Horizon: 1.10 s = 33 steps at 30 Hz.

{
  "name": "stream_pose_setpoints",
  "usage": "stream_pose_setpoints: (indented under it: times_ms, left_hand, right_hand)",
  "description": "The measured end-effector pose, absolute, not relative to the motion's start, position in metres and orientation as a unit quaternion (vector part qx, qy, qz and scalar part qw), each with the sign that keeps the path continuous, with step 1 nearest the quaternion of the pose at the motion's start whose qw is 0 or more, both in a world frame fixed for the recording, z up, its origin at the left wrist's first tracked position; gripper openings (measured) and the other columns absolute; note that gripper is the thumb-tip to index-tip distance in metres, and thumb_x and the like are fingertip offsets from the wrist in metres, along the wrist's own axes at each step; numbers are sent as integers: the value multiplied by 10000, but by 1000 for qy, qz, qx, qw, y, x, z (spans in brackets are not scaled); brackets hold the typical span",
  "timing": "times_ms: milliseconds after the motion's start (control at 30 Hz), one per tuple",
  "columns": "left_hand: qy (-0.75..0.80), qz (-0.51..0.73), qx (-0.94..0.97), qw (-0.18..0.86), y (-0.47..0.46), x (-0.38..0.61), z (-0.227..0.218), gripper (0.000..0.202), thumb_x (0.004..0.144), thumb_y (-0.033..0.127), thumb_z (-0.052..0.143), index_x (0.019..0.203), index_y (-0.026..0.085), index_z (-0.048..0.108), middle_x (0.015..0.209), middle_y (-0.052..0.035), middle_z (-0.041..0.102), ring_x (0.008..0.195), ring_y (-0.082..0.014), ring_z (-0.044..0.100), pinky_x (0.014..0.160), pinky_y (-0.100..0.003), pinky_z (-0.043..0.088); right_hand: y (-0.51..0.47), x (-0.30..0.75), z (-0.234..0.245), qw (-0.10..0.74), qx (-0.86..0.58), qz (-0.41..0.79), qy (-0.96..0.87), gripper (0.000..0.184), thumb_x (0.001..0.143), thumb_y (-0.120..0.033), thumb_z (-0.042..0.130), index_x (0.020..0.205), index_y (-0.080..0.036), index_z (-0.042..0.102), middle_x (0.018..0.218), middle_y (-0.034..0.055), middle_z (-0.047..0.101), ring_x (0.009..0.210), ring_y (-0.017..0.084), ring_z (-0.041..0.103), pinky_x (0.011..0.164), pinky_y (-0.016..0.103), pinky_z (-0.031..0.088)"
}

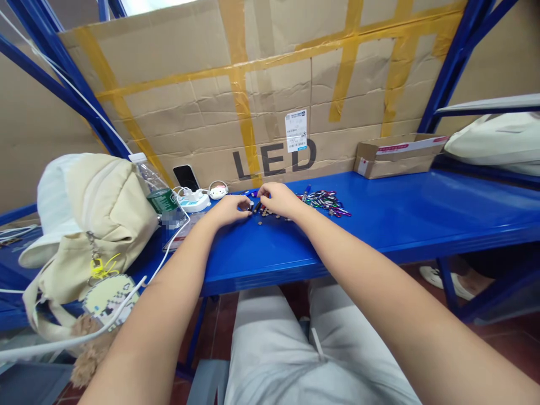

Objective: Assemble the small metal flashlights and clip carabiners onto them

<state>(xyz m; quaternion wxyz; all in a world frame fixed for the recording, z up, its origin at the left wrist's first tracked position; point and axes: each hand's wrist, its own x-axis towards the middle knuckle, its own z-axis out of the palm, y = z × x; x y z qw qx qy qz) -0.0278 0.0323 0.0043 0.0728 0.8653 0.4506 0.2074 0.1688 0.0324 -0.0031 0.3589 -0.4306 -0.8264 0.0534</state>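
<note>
My left hand (230,210) is curled over the blue tabletop (261,247), thumb and fingers closed round a small dark piece whose kind is too small to make out. Close beside it, my right hand (282,200) pinches a small black piece (257,207), and the two hands almost meet. Several tiny round brownish bits (260,223) lie loose under and in front of the right hand. Just right of that hand is a pile of small shiny multicoloured metal pieces (323,201), which look like clips or carabiners. My fingers partly cover the small parts between the hands.
A cream backpack (113,197), a water bottle (158,191), a phone (185,177) and a white power strip (194,201) stand at the left. A white cable (169,244) crosses near my left arm. Behind is a cardboard panel (189,124); an open cardboard box (396,157) sits back right.
</note>
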Motion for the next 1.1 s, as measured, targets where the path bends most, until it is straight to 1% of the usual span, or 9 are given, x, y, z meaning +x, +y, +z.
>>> stream_pose_setpoints:
  times_ms: [100,200,300,400,533,667,733,900,1100]
  left_hand:
    - [442,221,866,77,35,-30,2,234,686,278,593,890,169,623,817,-34,673,774,-197,628,751,-311,486]
    - [434,251,859,106,38,-31,-1,357,687,251,600,1030,171,542,877,-47,653,803,-192,632,759,-320,499]
    - [432,260,855,117,37,-31,-2,404,703,226,595,1083,194,463,887,-40,628,801,-185,627,722,-310,505]
    - [437,257,857,93,35,-30,-2,390,720,206,586,1079,215,433,859,-26,613,806,-187,625,718,-311,499]
    - [439,250,860,70,36,-29,-2,385,748,223,574,1096,220,410,872,-35,613,828,-202,626,748,-337,493]
    - [440,235,863,79,38,-30,-3,352,755,250,565,1076,214,425,907,-51,611,875,-220,617,765,-351,488]
    - [441,233,863,77,38,-31,-3,343,757,270,567,1070,211,439,914,-51,610,871,-219,613,764,-353,487]
    - [441,227,865,75,36,-31,-2,341,761,299,574,1072,210,465,908,-41,607,821,-200,606,742,-342,485]
    - [447,252,850,118,38,-30,-5,473,736,255,607,1158,212,398,885,-30,593,773,-177,621,698,-311,500]
  right_hand:
    - [28,177,0,288,-480,23,-829,219,784,-212,529,912,-209,707,1019,76,656,937,215,576,792,295,417]
    - [21,182,2,189,-516,0,-835,205,778,-298,588,913,-276,741,1086,98,615,1028,295,529,860,400,410]
    - [16,183,2,143,-512,-2,-847,202,787,-311,599,916,-323,754,1131,98,590,1094,333,478,897,471,387]
    - [15,182,1,135,-509,5,-850,240,813,-274,574,951,-344,757,1159,98,581,1128,340,453,916,490,372]
    - [17,182,-1,128,-509,9,-851,265,819,-257,568,986,-351,750,1165,98,583,1129,340,457,920,494,375]
    - [18,183,-1,130,-506,6,-853,185,804,-333,615,912,-281,756,1153,115,599,1111,342,477,901,478,402]
    - [20,183,-1,128,-511,13,-850,195,796,-374,635,905,-261,751,1145,123,612,1106,341,489,897,472,411]
    - [24,183,-2,130,-521,49,-842,181,791,-365,657,935,-296,743,1098,83,653,1106,299,512,907,415,416]
    - [25,180,-2,115,-525,45,-842,136,792,-323,642,871,-266,737,1058,85,678,1055,290,551,878,399,425]
